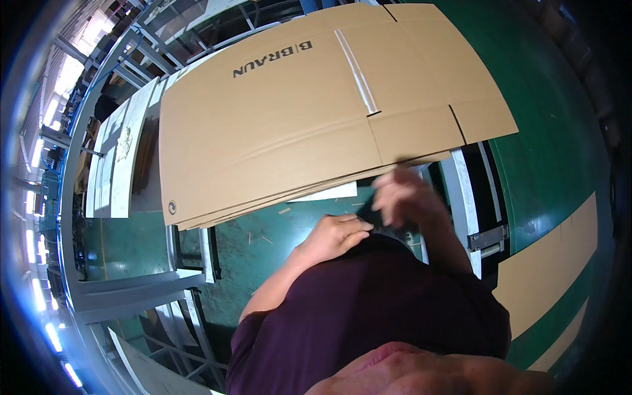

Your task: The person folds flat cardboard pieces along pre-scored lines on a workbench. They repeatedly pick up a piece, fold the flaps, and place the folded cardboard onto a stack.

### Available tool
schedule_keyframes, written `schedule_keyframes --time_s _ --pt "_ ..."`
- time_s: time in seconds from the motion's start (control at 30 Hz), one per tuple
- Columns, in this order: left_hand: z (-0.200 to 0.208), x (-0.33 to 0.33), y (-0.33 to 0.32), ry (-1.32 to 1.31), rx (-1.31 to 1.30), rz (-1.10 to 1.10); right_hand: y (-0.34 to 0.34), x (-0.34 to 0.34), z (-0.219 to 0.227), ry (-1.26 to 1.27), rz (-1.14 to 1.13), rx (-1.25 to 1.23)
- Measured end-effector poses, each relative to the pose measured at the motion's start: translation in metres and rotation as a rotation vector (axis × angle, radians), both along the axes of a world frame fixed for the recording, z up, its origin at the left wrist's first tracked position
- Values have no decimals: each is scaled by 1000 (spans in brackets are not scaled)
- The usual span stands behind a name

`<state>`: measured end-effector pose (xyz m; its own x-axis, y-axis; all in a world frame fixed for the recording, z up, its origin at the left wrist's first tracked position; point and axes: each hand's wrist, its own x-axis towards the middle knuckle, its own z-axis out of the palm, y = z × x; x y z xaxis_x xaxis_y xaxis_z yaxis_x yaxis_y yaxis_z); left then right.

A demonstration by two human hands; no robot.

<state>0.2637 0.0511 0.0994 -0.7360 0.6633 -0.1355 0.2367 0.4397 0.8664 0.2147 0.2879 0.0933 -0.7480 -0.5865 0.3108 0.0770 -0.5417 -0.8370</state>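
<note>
A stack of flat brown cardboard box blanks (263,122) lies in front of me, with dark print, a white strip and short dark slots on the top sheet. Close to my body, my left hand (336,236) is closed, its thumb and fingers pinched on a dark, cloth-like piece (367,212). Whether that piece belongs to my dark shirt, I cannot tell. My right hand (405,197) is raised beside it, near the front edge of the stack. Motion smears its fingers, so their grip does not show.
Metal frame parts (464,197) stand under the stack's right end. A white-topped table (118,155) is at the left, beside a grey rail (131,293). More flat cardboard (550,270) lies on the green floor (546,164) at the right.
</note>
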Motion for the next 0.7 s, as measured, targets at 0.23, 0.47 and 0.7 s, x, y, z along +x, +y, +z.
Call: schedule_keyframes --time_s 0.23,0.47,0.7 --pt "21 -87 60 1006 -138 294 189 -48 -39 -266 -1772 167" --pt "8 -97 56 903 -147 224 226 -106 -14 -250 -1480 -41" --pt "19 -214 24 781 -248 547 212 -112 -13 -86 -1561 -5"
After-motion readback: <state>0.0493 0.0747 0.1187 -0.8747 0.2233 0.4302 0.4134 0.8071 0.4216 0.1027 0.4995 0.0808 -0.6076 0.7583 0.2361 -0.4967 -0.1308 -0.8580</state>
